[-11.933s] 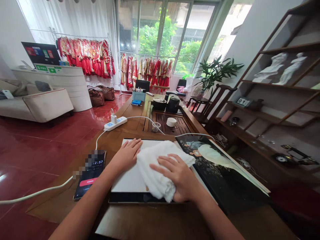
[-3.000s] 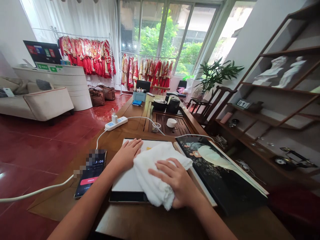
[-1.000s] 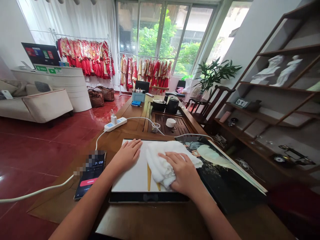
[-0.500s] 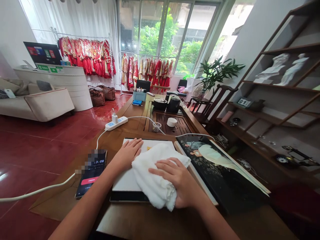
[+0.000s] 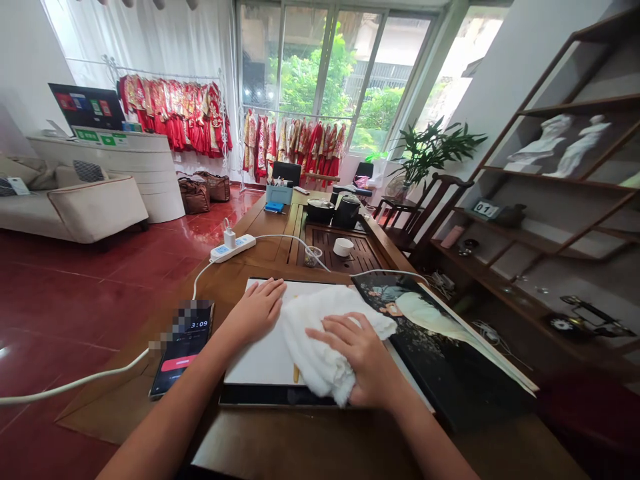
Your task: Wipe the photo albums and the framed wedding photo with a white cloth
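Note:
A white-faced picture frame with a dark border (image 5: 260, 360) lies flat on the wooden table (image 5: 320, 443) in front of me. My left hand (image 5: 255, 310) rests flat on its upper left part, fingers stretched out. My right hand (image 5: 357, 360) presses a bunched white towel (image 5: 320, 333) down onto the frame's right half, fingers spread over the cloth. A thin yellow mark shows on the white surface just left of the towel.
A phone (image 5: 183, 347) with a running timer lies left of the frame, a white cable beside it. A large dark photo print (image 5: 450, 347) leans at the right. Farther back sit a power strip (image 5: 231, 248), a tea tray with a white cup (image 5: 343, 246) and kettles (image 5: 345, 208).
The towel under my right hand slid right, then back left toward me, and has now shifted slightly right again, uncovering the yellow mark. My left hand stayed in place. The phone timer advanced.

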Demonstrator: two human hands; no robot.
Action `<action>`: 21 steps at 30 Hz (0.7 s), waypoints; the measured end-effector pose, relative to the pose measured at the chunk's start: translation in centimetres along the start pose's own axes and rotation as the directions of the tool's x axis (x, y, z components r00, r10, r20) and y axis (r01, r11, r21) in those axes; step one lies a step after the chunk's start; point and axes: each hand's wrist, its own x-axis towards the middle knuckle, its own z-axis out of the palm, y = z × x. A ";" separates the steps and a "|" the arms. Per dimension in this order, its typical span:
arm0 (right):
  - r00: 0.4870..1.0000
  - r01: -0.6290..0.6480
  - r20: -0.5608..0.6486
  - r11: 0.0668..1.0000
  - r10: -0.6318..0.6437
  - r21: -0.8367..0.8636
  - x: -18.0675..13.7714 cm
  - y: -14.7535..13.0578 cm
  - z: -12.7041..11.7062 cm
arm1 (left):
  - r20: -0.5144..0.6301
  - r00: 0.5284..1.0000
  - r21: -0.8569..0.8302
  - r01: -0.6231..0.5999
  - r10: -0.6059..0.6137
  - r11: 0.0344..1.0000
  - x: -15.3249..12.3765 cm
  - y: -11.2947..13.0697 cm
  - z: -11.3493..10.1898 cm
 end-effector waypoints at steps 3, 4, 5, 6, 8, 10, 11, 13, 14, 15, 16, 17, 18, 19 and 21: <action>0.983 0.176 0.051 0.983 -0.178 0.052 0.2 -0.7 0.5 | 0.006 1.000 0.009 -0.004 0.003 1.000 0.1 0.0 0.0; 0.975 0.210 0.061 0.976 -0.213 0.057 0.2 -0.8 0.5 | 0.006 1.000 0.014 -0.001 0.001 1.000 0.1 0.0 0.0; 0.971 0.225 0.069 0.973 -0.229 0.058 0.2 -0.9 0.5 | 0.005 1.000 0.017 0.002 -0.002 1.000 0.1 0.1 0.0; 0.972 0.220 0.076 0.974 -0.223 0.055 0.2 -0.9 0.5 | 0.007 1.000 0.018 0.005 -0.006 1.000 0.1 0.1 -0.1; 0.985 0.151 0.081 0.988 -0.153 0.028 0.2 -0.7 0.3 | 0.014 1.000 0.011 0.008 -0.008 1.000 0.1 0.2 -0.2; 0.997 0.046 0.064 0.999 -0.044 -0.026 0.1 -0.3 0.0 | 0.019 1.000 0.003 0.009 -0.010 1.000 0.0 0.3 -0.3; 0.999 -0.007 0.047 0.998 0.010 -0.057 0.0 0.0 -0.1 | 0.019 1.000 0.002 0.010 -0.010 1.000 0.0 0.3 -0.3; 0.996 -0.091 0.009 0.990 0.093 -0.108 -0.2 0.5 -0.1 | 0.012 1.000 0.002 0.012 -0.012 1.000 0.0 0.3 -0.3; 0.994 -0.112 -0.007 0.986 0.112 -0.121 -0.3 0.6 -0.1 | 0.007 1.000 0.003 0.010 -0.010 1.000 0.0 0.3 -0.3; 0.993 -0.116 -0.020 0.985 0.114 -0.126 -0.3 0.7 0.0 | 0.003 1.000 0.003 0.007 -0.007 1.000 -0.1 0.3 -0.3; 0.995 -0.101 -0.030 0.987 0.098 -0.124 -0.3 0.7 0.1 | -0.001 1.000 0.003 0.004 -0.004 1.000 -0.1 0.3 -0.3; 0.997 -0.069 -0.036 0.991 0.065 -0.114 -0.3 0.6 0.2 | -0.003 1.000 0.002 0.001 -0.001 1.000 -0.1 0.2 -0.3; 0.999 -0.020 -0.039 0.995 0.016 -0.099 -0.3 0.4 0.4 | -0.004 1.000 0.001 -0.001 0.001 1.000 -0.1 0.2 -0.2; 0.998 0.042 -0.039 0.996 -0.045 -0.082 -0.2 0.2 0.5 | -0.004 1.000 0.000 -0.002 0.002 1.000 -0.1 0.2 -0.2; 0.983 0.182 -0.022 0.982 -0.184 -0.047 0.0 -0.5 0.8 | -0.006 1.000 0.000 -0.003 0.003 1.000 -0.1 0.2 -0.2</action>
